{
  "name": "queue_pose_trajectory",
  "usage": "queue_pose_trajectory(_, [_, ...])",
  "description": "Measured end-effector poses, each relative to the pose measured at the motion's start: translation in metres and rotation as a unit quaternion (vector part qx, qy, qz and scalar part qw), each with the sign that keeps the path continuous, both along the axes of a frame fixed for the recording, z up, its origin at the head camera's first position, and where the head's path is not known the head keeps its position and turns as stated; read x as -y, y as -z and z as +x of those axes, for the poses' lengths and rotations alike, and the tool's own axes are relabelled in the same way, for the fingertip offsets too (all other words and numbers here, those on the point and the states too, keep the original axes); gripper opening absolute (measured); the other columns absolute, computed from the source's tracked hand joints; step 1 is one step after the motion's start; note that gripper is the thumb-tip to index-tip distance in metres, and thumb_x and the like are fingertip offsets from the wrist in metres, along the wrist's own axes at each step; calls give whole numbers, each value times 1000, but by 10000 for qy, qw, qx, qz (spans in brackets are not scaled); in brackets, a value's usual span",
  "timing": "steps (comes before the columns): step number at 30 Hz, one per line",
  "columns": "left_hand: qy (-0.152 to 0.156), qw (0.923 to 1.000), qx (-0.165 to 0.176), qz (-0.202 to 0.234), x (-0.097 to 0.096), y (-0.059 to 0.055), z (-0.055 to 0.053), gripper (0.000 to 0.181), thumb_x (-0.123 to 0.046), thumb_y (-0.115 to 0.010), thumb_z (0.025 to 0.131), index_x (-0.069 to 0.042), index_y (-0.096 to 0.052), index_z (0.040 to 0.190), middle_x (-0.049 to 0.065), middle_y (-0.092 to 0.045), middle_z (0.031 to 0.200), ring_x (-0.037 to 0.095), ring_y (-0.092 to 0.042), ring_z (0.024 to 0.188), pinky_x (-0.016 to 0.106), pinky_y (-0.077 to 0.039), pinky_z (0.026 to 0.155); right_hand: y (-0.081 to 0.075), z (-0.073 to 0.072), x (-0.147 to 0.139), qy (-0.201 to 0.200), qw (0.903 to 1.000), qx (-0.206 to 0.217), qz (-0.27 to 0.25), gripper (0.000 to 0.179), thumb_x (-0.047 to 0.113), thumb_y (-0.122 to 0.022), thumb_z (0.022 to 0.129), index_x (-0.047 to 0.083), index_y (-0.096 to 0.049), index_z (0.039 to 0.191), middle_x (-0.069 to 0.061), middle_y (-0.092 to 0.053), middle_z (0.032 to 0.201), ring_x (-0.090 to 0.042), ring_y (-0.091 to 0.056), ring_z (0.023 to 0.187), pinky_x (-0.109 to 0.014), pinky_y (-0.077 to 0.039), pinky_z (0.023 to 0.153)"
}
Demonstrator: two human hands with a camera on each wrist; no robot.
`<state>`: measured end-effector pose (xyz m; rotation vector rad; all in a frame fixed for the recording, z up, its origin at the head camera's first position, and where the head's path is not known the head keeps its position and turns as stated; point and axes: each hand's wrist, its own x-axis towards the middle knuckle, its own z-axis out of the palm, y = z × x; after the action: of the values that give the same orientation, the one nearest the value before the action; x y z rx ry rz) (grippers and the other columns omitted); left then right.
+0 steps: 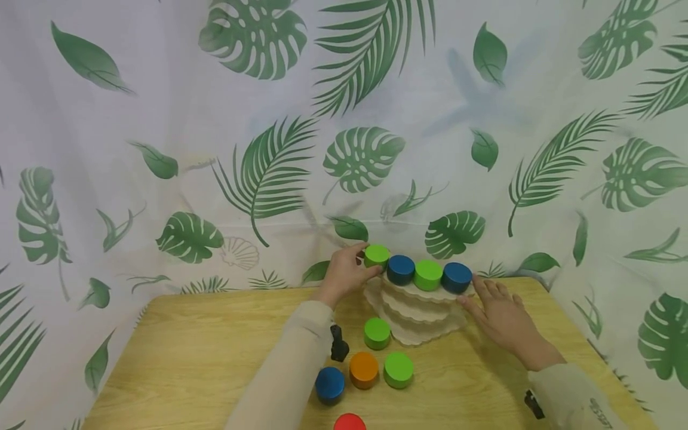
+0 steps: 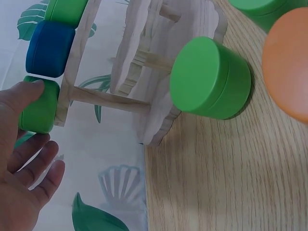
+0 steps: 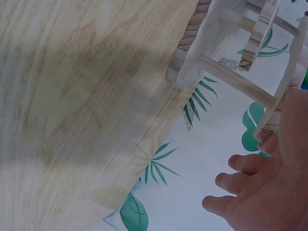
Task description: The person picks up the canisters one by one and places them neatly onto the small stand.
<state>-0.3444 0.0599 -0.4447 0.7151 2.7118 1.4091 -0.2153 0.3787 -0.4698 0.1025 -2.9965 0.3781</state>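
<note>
A three-tier wooden stand (image 1: 424, 311) with scalloped edges stands at the back of the table. Along its top tier sit a green round tin (image 1: 377, 255), a blue tin (image 1: 401, 270), another green tin (image 1: 428, 275) and a second blue tin (image 1: 457, 278). My left hand (image 1: 346, 275) pinches the leftmost green tin, thumb on its near side; the other fingers spread loosely in the left wrist view. At the stand's right end, my right hand (image 1: 505, 319) rests with fairly straight fingers against the top tier, fingertips right by the end blue tin.
In front of the stand are a green tin (image 1: 377, 333), an orange tin (image 1: 364, 370), another green tin (image 1: 398, 370) and a blue tin (image 1: 330, 385). A red tin (image 1: 350, 423) shows at the bottom edge. A leaf-print curtain (image 1: 258, 179) hangs behind the table (image 1: 215, 346).
</note>
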Motion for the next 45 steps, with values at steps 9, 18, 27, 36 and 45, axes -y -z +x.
queue_pose_trajectory(9, [34,10000,83,37,-4,-3,-3,65,-26,-78,96,-5,-54,152,20,-68,137,37,-67,122,48,-57,102,-2,0,0,17,10000,16,-30,79,53,-40,112,-8,-29,162,-42,-39,156,-67,-33,143,-85,-27,108])
queue_pose_trajectory(18, [-31,10000,-68,-9,-6,2,-7,61,-27,-79,96,-5,-57,149,20,-69,133,36,-66,123,47,-56,103,-3,0,3,20,10000,50,-49,80,54,-41,112,-7,-29,162,-42,-39,156,-67,-32,144,-84,-26,109])
queue_pose_trajectory(27, [-17,10000,-21,-87,-9,3,-9,61,-26,-78,97,-5,-56,150,20,-69,134,36,-65,125,47,-55,105,-2,0,3,27,10000,94,-22,79,54,-41,112,-6,-29,162,-41,-39,157,-67,-31,144,-84,-26,110])
queue_pose_trajectory(36, [9,9999,-24,-140,-11,3,-10,63,-25,-77,98,-5,-53,152,20,-67,138,36,-65,126,47,-55,106,1,-1,1,50,9999,94,-76,80,55,-40,112,-6,-28,162,-42,-37,158,-67,-30,145,-84,-25,111])
queue_pose_trajectory(45, [69,10000,-7,-48,-8,-2,-7,67,-28,-79,96,-6,-52,154,22,-68,138,38,-67,125,49,-56,105,1,0,-2,78,9999,94,-59,81,56,-38,112,-6,-29,162,-42,-37,158,-67,-30,145,-84,-25,110])
